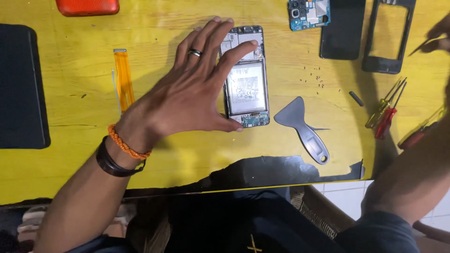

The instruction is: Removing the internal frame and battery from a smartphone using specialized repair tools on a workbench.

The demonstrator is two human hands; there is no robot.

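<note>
Head view showed the left hand (194, 91) spread wide, fingertips bracing the opened phone (245, 77) at mid-table. At the frame's far edge, the right hand (438, 37) pinched a thin tool (420, 47). Steady, even pressure would likely keep the phone from sliding.

You have one label: a white rectangular battery label (247, 88) with dark print, inside the opened phone (245, 77) at centre.

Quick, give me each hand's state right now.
Left hand: open, fingers spread, steadying the opened phone on the yellow table.
Right hand: pinching a thin tool at the frame edge.
</note>
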